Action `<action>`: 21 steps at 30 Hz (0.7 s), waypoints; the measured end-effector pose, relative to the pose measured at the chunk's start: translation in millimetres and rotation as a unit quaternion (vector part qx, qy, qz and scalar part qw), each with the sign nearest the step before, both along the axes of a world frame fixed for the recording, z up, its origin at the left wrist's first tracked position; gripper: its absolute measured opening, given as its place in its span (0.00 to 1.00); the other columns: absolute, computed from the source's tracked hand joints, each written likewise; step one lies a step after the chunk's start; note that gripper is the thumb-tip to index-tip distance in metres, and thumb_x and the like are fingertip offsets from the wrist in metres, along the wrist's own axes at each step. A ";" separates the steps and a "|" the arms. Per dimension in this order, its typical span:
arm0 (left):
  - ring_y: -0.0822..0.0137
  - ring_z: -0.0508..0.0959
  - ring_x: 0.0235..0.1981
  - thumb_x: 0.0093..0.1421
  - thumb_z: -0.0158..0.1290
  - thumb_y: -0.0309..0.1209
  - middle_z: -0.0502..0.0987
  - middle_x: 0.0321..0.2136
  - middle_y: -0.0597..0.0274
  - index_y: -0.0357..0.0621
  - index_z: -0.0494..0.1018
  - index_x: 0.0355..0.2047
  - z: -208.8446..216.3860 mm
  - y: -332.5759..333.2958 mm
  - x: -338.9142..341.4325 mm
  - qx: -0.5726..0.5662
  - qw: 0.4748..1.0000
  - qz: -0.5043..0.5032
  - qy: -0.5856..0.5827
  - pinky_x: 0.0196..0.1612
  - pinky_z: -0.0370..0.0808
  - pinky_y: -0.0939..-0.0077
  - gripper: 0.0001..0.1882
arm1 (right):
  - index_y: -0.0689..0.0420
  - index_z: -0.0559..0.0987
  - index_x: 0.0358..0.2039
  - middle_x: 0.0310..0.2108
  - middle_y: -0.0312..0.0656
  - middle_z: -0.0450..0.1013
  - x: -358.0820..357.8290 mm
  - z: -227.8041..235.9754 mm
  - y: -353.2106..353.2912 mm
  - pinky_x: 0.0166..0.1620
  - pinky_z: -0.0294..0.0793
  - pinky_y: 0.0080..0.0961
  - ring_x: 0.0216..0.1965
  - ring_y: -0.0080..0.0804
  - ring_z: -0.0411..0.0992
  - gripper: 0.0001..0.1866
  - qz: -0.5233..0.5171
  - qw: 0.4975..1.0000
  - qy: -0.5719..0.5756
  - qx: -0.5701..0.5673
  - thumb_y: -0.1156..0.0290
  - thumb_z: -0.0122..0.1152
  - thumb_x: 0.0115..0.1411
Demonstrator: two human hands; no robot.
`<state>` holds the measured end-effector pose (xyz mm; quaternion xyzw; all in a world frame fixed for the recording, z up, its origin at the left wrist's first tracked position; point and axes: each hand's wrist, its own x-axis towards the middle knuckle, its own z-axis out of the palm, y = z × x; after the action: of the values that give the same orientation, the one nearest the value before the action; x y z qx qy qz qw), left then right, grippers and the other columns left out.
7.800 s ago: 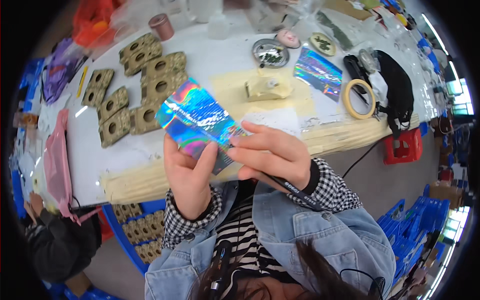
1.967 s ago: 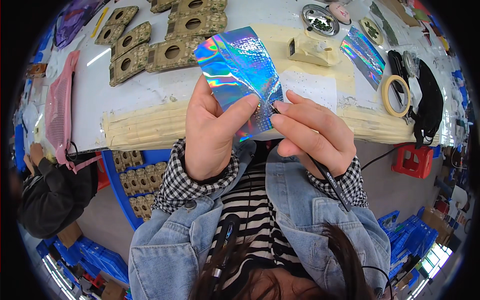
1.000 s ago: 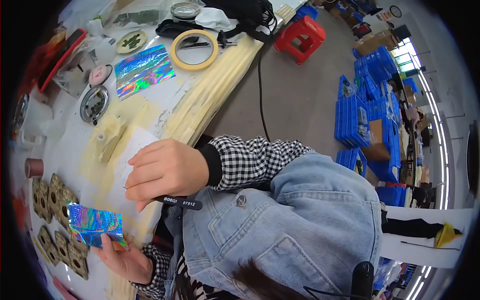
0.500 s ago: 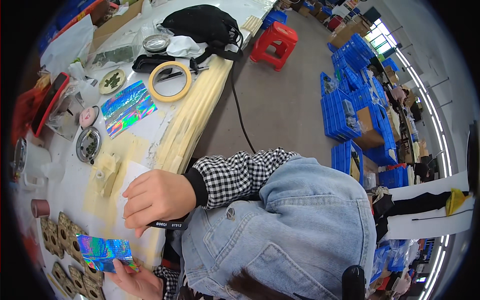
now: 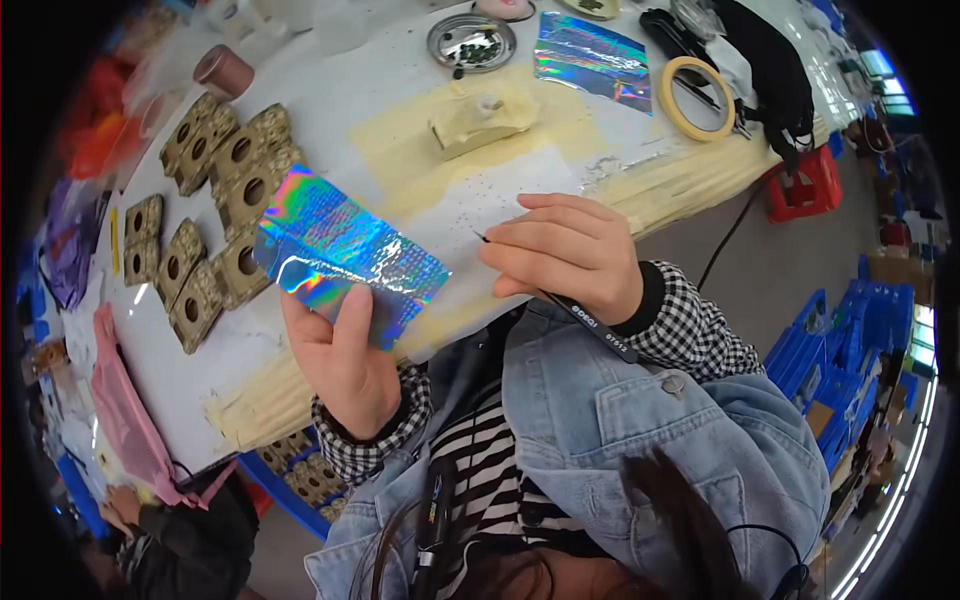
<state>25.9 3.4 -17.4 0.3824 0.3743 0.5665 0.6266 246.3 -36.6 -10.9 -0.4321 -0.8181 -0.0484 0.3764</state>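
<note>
My left hand (image 5: 340, 350) pinches a shiny holographic sheet (image 5: 350, 245) by its lower edge, thumb on top. Rows of small marks cover the sheet, which is lifted and tilted above the table. To the right, my right hand (image 5: 575, 250) is closed around black tweezers (image 5: 590, 325) with a fine tip. That tip points left toward the sheet, apart from it. Beneath lies white paper (image 5: 500, 195) sprinkled with tiny dark specks. Behind it stands a cream-coloured block (image 5: 480, 130) with a small round piece on top.
Camouflage-patterned pieces with round holes (image 5: 185, 255) sit at the left. A metal dish (image 5: 470, 45) of dark bits, a second holographic sheet (image 5: 595, 62) and a tape roll (image 5: 697, 98) lie farther back. Another person's hand (image 5: 125, 505) shows at lower left, near a pink cloth (image 5: 130, 410).
The view has swung left, bringing the camouflage pieces nearer the middle. My left hand now holds the holographic sheet up fully in view, and my right hand has turned the tweezers' tip toward it.
</note>
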 end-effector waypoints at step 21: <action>0.66 0.77 0.42 0.60 0.51 0.22 0.76 0.43 0.57 0.37 0.65 0.52 -3.2 1.6 1.4 -0.010 0.999 0.019 -0.028 0.48 0.74 0.70 0.19 | 0.55 0.80 0.34 0.31 0.35 0.75 0.7 -7.1 6.7 0.43 0.77 0.34 0.33 0.32 0.73 0.15 -0.002 0.999 -0.034 -0.028 0.62 0.68 0.46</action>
<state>27.4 4.9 -20.6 0.3534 0.3695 0.5848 0.6297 247.0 -29.9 -17.9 -0.4422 -0.8307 -0.0411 0.3357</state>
